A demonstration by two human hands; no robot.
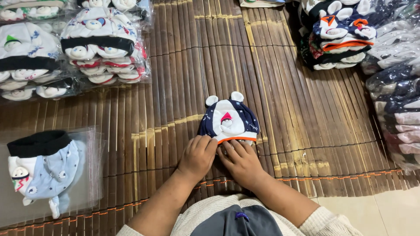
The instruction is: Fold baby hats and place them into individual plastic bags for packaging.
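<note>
A small navy and white baby hat (229,119) with two round ears and an orange-trimmed brim lies flat on the brown bamboo mat (271,87). My left hand (197,156) and my right hand (240,161) rest side by side at the hat's near edge, fingertips touching its brim. Whether the fingers pinch the brim or only press on it cannot be told.
A light blue hat with a black band (41,168) lies on clear plastic sleeves (89,175) at the left. Bagged stacks of hats (100,43) sit at the far left, loose hats (339,32) and bagged piles (396,96) at the right. Tiled floor (380,209) shows bottom right.
</note>
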